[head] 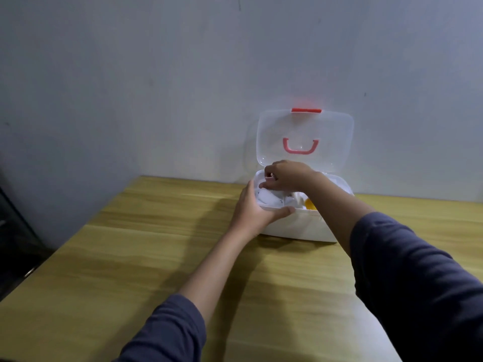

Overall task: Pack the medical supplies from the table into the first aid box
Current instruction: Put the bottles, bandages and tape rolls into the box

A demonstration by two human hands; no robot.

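Note:
A white first aid box (300, 227) stands on the wooden table (130, 244) against the wall. Its clear lid (305, 131), with a red handle and red latch, is raised upright. My left hand (252, 209) grips the box's front left corner, thumb along the front rim. My right hand (286, 176) reaches into the left part of the box, fingers curled over white wrapped supplies (269, 198). What the fingers pinch is too small to tell. A yellow item (310, 204) shows inside, by my right forearm.
A grey wall (183, 74) rises right behind the box. A dark object (15, 231) stands off the table's left edge. The table's left edge runs diagonally toward me.

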